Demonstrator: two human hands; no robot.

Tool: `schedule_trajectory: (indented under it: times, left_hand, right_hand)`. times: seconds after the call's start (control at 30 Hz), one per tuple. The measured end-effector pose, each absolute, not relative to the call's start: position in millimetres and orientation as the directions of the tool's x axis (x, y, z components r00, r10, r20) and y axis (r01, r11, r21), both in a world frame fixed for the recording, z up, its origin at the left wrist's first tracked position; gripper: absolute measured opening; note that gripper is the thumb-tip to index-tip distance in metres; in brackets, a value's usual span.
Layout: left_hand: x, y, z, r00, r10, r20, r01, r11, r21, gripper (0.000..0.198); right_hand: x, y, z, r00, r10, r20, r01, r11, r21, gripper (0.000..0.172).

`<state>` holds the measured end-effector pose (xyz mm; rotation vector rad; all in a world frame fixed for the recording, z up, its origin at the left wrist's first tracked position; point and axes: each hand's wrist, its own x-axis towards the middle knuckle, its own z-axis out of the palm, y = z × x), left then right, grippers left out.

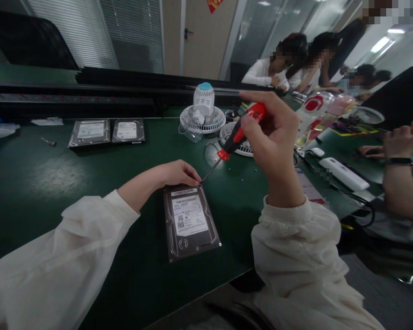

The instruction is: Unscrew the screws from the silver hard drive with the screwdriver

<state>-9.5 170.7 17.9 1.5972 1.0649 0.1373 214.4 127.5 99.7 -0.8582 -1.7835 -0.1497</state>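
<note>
A hard drive [189, 217] with a white printed label lies flat on the green table in front of me. My left hand [182, 174] is at its far edge, fingers closed against the far right corner; whether they also pinch a small screw there is hidden. My right hand [271, 130] grips a red and black screwdriver [232, 137] by its handle. The screwdriver slants down to the left, its tip at that same corner, close beside my left fingertips.
Two more hard drives [89, 133] [128, 130] lie at the back left. White fan parts [203, 107] stand behind my hands, with several small screws [241, 179] nearby. To the right are a white oblong device [344, 174] and another person's forearm [401, 183]. More people sit beyond.
</note>
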Motion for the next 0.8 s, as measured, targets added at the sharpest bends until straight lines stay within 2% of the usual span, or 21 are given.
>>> schedule_trajectory:
  times: [0.13, 0.33, 0.47, 0.63, 0.8]
  left_hand:
    - [-8.7, 169.4, 19.2, 0.57, 0.696, -0.437, 0.551, 0.071, 0.831, 0.013]
    - [-6.6, 166.8, 20.0, 0.571, 0.696, -0.435, 0.536, 0.085, 0.84, 0.014]
    - [-6.5, 166.6, 19.7, 0.569, 0.7, -0.432, 0.535, 0.085, 0.841, 0.014]
    - [-7.7, 168.3, 19.5, 0.57, 0.698, -0.434, 0.543, 0.076, 0.836, 0.016]
    - [-7.3, 168.0, 21.0, 0.566, 0.697, -0.44, 0.554, 0.074, 0.83, 0.015]
  right_hand:
    - [214.9, 127.9, 100.2, -0.159, 0.507, 0.847, 0.635, 0.709, -0.306, 0.038]
    - [215.0, 130.3, 99.6, -0.128, 0.488, 0.863, 0.614, 0.723, -0.318, 0.03]
    - [216.0, 130.3, 99.6, -0.167, 0.5, 0.85, 0.58, 0.747, -0.326, 0.035]
    - [216.2, 129.9, 100.8, -0.153, 0.486, 0.861, 0.58, 0.749, -0.32, 0.033]
    - [216.5, 128.5, 101.4, -0.183, 0.504, 0.844, 0.571, 0.754, -0.326, 0.041]
